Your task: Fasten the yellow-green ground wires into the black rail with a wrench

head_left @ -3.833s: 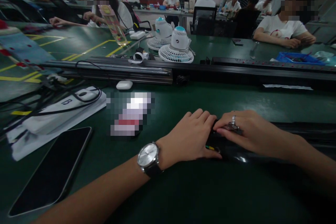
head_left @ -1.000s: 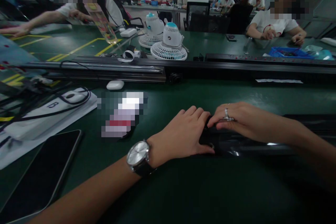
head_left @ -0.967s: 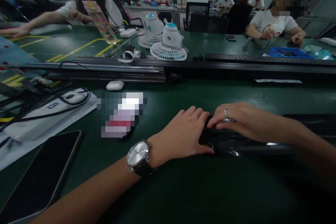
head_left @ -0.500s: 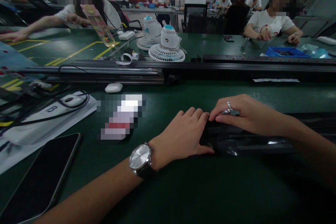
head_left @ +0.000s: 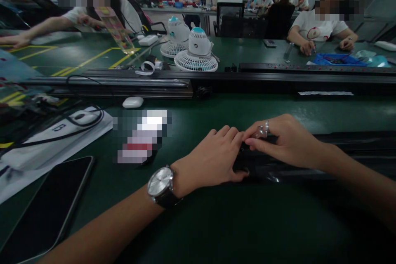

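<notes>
My left hand [head_left: 213, 156], with a silver watch on its wrist, is wrapped over the left end of a long black bar [head_left: 293, 171] lying on the table. Its thumb presses the near side and its fingers the far side. The bar has a glossy, film-like surface with bright glints. My right hand [head_left: 278, 138] is closed in a pinch above the same end, its fingertips close against the left fingers. A small shiny silvery piece [head_left: 261, 132] shows between its fingers beside a ring; its kind cannot be made out. The hands hide the bar's tip.
A dark phone [head_left: 46, 210], a white power strip [head_left: 58, 132] with black cables and a white earbud case [head_left: 133, 102] lie to the left. Long dark rails [head_left: 278, 78] cross the table beyond my hands. Two white fans [head_left: 196, 51] and seated people are farther back.
My right hand has shifted slightly left and turned, so its fingertips reach farther over the bar's end. The silvery piece now sits differently in its fingers. My left hand keeps its hold.
</notes>
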The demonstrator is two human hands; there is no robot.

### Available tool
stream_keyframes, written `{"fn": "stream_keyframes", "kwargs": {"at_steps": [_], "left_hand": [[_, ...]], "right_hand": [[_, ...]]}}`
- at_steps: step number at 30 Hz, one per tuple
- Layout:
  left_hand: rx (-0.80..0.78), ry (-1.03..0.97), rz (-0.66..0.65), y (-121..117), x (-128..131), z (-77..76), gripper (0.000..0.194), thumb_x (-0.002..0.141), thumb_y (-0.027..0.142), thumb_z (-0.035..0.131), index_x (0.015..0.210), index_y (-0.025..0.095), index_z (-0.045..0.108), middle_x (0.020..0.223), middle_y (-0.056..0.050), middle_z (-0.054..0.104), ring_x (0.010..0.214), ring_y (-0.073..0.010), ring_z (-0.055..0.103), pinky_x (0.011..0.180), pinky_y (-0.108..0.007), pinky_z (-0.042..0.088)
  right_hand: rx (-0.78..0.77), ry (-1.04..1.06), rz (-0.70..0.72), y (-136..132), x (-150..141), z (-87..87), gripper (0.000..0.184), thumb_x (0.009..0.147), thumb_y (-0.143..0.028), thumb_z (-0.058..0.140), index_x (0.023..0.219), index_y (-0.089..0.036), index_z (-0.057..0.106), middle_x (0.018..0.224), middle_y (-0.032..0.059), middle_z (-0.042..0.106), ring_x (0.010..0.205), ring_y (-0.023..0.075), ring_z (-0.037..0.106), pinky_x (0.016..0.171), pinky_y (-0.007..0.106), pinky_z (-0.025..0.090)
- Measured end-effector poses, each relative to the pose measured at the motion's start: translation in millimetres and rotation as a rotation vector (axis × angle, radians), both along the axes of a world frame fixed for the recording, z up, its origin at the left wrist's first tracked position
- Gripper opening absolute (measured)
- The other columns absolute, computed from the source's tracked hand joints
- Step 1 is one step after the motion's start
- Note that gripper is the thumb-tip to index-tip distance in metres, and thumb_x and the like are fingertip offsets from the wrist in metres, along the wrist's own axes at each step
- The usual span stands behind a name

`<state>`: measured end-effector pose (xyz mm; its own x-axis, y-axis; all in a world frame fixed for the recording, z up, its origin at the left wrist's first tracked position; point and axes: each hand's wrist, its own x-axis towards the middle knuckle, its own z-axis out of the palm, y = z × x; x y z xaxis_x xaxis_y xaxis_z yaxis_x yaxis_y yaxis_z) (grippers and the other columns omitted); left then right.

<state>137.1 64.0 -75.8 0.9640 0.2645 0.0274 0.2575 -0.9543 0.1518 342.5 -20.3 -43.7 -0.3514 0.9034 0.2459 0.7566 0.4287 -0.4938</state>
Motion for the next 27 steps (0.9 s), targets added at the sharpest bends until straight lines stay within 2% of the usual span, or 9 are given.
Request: {"fn": "stream_keyframes", "kwargs": {"at_steps": [4,12,17,20,23,27], "left_hand": [[-0.039,-0.003,-0.011,1.7,-2.1,2.0,0.079,0.086,0.055,0.076,0.146,0.015,0.043,0.125,-0.011,0.059,0.108,-0.0286,0.056,0.088,-0.040,0.048],[-0.088,-0.035,-0.015,3.0,-3.4,1.5,0.079,0.082,0.070,0.075,0.136,0.019,0.050,0.125,-0.010,0.059,0.108,-0.0286,0.056,0.090,-0.041,0.047],[-0.109,-0.039,-0.008,2.5,-3.3,3.2,0.063,0.092,0.060,0.069,0.137,0.019,0.050,0.123,-0.010,0.060,0.108,-0.0278,0.056,0.091,-0.040,0.048],[-0.118,-0.035,-0.008,2.7,-4.1,4.1,0.055,0.093,0.050,0.069,0.135,0.018,0.050,0.124,-0.010,0.059,0.108,-0.0270,0.056,0.093,-0.040,0.048],[-0.122,-0.035,-0.008,2.6,-4.8,4.0,0.055,0.092,0.045,0.069,0.136,0.018,0.049,0.125,-0.010,0.059,0.109,-0.0270,0.056,0.094,-0.041,0.048],[-0.126,-0.033,-0.009,2.4,-5.4,3.8,0.058,0.092,0.046,0.070,0.138,0.018,0.049,0.127,-0.010,0.058,0.111,-0.0275,0.055,0.096,-0.041,0.048]], "right_hand": [[-0.002,0.006,-0.001,0.1,0.1,-2.5,0.012,0.099,-0.020,0.065,0.092,-0.017,0.074,0.093,0.0023,0.082,0.080,0.0168,0.075,0.073,0.028,0.050],[-0.015,-0.027,-0.003,-0.5,-1.6,-6.1,0.013,0.098,-0.025,0.067,0.089,-0.018,0.073,0.087,0.0017,0.081,0.071,0.0159,0.072,0.065,0.029,0.047],[-0.018,-0.033,0.031,0.3,-1.3,-11.3,0.017,0.101,-0.025,0.063,0.088,-0.018,0.072,0.096,0.0049,0.081,0.080,0.0179,0.074,0.072,0.030,0.050],[-0.011,-0.035,0.029,0.3,-1.2,-12.4,0.020,0.102,-0.025,0.061,0.085,-0.018,0.071,0.098,0.0063,0.081,0.083,0.0192,0.075,0.075,0.032,0.052],[0.010,-0.033,0.038,-0.4,-1.4,-11.7,0.018,0.101,-0.024,0.062,0.087,-0.017,0.071,0.099,0.0068,0.081,0.084,0.0195,0.075,0.075,0.032,0.053],[0.039,-0.051,0.064,-1.3,-1.1,-10.2,0.014,0.101,-0.022,0.061,0.094,-0.019,0.072,0.098,0.0047,0.081,0.087,0.0193,0.075,0.077,0.032,0.053]]}}
